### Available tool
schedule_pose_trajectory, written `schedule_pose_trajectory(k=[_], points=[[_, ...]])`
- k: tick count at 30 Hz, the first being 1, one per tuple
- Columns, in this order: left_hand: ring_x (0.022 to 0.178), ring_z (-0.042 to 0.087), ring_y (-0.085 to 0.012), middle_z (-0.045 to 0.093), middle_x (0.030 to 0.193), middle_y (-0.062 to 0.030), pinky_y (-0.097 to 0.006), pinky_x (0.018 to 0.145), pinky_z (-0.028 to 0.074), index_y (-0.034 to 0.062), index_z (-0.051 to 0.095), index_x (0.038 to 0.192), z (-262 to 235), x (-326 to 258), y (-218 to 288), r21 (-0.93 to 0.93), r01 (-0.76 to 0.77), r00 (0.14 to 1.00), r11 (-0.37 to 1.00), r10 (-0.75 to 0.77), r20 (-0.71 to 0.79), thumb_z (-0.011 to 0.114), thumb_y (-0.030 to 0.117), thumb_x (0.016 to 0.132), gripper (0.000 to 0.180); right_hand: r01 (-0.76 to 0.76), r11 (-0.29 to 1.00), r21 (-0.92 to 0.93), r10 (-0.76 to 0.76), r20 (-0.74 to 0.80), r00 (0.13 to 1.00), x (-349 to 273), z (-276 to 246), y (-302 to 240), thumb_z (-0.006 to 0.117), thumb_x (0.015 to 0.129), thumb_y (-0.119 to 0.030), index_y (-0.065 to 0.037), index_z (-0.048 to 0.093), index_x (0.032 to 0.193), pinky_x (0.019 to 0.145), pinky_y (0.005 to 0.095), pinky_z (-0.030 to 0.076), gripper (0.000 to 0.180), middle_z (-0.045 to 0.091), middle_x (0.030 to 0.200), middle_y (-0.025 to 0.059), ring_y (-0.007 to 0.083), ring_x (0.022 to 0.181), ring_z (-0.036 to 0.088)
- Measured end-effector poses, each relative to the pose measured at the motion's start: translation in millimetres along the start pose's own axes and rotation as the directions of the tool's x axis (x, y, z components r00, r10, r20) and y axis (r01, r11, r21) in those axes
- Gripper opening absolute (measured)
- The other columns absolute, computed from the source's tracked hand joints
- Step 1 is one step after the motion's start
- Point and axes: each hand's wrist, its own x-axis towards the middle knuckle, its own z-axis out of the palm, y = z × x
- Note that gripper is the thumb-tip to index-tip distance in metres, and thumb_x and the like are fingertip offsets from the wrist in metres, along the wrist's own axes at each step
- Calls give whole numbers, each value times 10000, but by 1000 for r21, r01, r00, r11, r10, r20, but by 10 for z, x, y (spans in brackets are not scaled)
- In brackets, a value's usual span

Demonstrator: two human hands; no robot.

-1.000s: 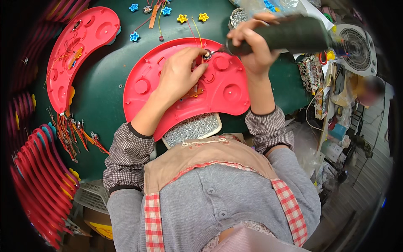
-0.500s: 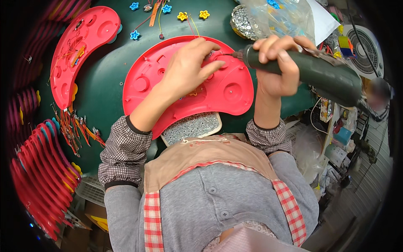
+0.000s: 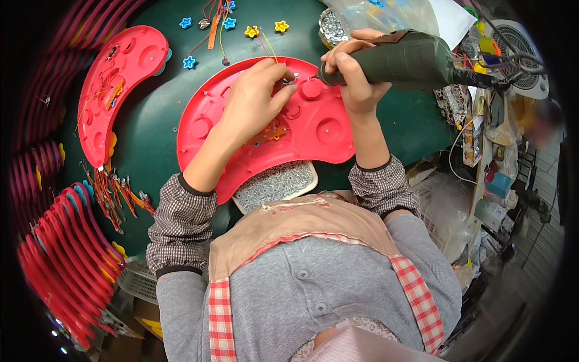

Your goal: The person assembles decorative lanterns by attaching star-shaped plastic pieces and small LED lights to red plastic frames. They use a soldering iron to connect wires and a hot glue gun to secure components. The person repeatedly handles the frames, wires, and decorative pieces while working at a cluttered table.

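A red, kidney-shaped plastic shell (image 3: pixel 241 158) lies hollow side up on the table in front of me. Over its upper middle is my left hand (image 3: pixel 256 99), thumb and index finger apart, fingertips beside a small silvery part (image 3: pixel 294 77). My right hand (image 3: pixel 360 75) grips a dark green electric screwdriver (image 3: pixel 401 61), held almost level. Its nose points left at the shell's upper right, close to a raised round boss (image 3: pixel 310 89); whether the bit touches anything is unclear. Inside the shell sits a small orange-brown board (image 3: pixel 274 133), partly behind my left wrist.
A tray of small metal screws (image 3: pixel 274 187) stands beneath the shell's near edge. A second red shell (image 3: pixel 99 127) with wiring lies left, beside bundled wires (image 3: pixel 117 193). Stacked red shells (image 3: pixel 66 253) fill the lower left. Star-shaped buttons (image 3: pixel 251 32) lie at the back; a fan (image 3: pixel 522 54) stands right.
My right hand has brought the screwdriver leftward, its nose now nearer the shell and my left fingers. The left hand has barely shifted on the shell. The whole view has moved slightly.
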Motion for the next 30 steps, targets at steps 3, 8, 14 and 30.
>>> schedule_pose_trajectory(k=[3, 8, 14, 30], points=[[762, 621, -163, 677, 869, -89, -317, 688, 505, -12, 691, 1051, -7, 317, 31, -115, 104, 993, 988, -96, 69, 689, 144, 945, 189, 60, 985, 161, -56, -31, 998, 10, -45, 9, 623, 867, 69, 74, 463, 1248, 590, 300, 545, 413, 669, 779, 114, 148, 626, 629], [949, 675, -229, 723, 1009, -147, -351, 849, 525, -3, 692, 1154, 405, 1170, -56, -466, 43, 996, 884, 1, 94, 611, 213, 974, 292, 123, 975, 187, -111, -73, 991, 8, -149, -114, 604, 865, 58, 28, 427, 1249, 678, 400, 587, 423, 621, 725, 116, 201, 626, 618], [1072, 672, -252, 739, 1121, -79, -393, 944, 513, 33, 692, 1237, 10, 680, -82, -83, -151, 989, 985, 151, -11, 668, 165, 952, 315, 134, 959, 249, -115, -92, 989, 4, -196, -320, 534, 854, 14, 0, 430, 1290, 701, 443, 563, 448, 590, 741, 131, 224, 622, 579], [686, 605, -281, 631, 753, -103, -392, 658, 481, 28, 672, 913, -7, -304, 189, -124, -125, 991, 984, 118, -67, 789, 100, 873, 143, 20, 829, 559, -82, 87, 993, -88, -92, -685, 499, 901, -41, -112, 431, 1414, 762, 464, 527, 522, 580, 798, 96, 211, 657, 565]])
